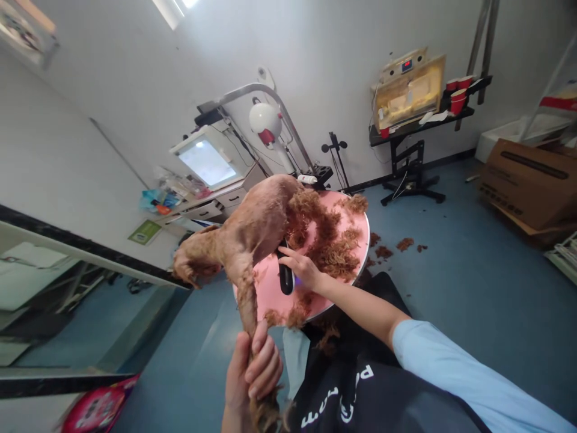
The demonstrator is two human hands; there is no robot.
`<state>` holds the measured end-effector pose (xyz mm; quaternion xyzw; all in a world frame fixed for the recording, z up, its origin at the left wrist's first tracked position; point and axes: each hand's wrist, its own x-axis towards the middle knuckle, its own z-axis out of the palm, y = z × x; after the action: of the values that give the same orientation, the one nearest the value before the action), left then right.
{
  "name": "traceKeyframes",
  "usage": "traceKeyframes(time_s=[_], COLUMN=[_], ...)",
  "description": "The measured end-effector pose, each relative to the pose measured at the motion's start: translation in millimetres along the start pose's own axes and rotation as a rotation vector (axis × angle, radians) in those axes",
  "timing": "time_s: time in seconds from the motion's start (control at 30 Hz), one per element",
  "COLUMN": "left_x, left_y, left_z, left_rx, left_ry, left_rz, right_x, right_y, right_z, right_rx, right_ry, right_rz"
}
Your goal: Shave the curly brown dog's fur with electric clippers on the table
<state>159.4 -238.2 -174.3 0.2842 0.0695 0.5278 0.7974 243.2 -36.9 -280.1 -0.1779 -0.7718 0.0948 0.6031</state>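
A closely shorn brown dog (265,210) stands on a round pink grooming table (269,281), its head lowered past the left edge. My left hand (259,364) is wrapped round the dog's outstretched front leg (246,304), with longer fur hanging below the grip. In my right hand (303,269) is a black hair clipper (285,278), held beside the dog's belly, behind that leg. Whether its blade touches the coat is hidden. Clumps of cut brown fur (338,255) cover much of the table's right side.
Behind the table a curved metal arm (252,89) rises near a white dryer (265,119). More fur (384,252) lies on the blue floor. A black stand (417,127) with red cups (458,101) is at the back right, near a cardboard box (527,183). A mirror (54,300) is left.
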Motion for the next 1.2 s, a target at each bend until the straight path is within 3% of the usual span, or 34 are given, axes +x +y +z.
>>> traceKeyframes(time_s=[0.2, 0.4, 0.57, 0.83, 1.0, 1.2], left_x=[6, 3, 0, -1, -2, -6], left_y=[4, 6, 4, 7, 7, 9], left_z=[5.0, 2.4, 3.2, 4.8, 3.5, 0.1], left_rx=[-0.011, 0.025, 0.042, 0.009, 0.001, -0.006], left_ry=[-0.013, 0.05, 0.046, 0.018, -0.012, -0.005], left_rz=[-0.005, 0.008, 0.008, 0.011, 0.018, 0.029], right_x=[2, 1, -2, -6, -2, 8], right_y=[-21, -37, -42, -8, 24, 28], right_z=[3, 13, 18, 25, 8, -22], right_rx=[0.07, 0.064, 0.003, 0.0, -0.109, -0.122], right_ry=[-0.044, 0.145, 0.108, 0.112, 0.029, -0.064], right_rz=[-0.244, -0.21, -0.251, -0.21, -0.237, -0.476])
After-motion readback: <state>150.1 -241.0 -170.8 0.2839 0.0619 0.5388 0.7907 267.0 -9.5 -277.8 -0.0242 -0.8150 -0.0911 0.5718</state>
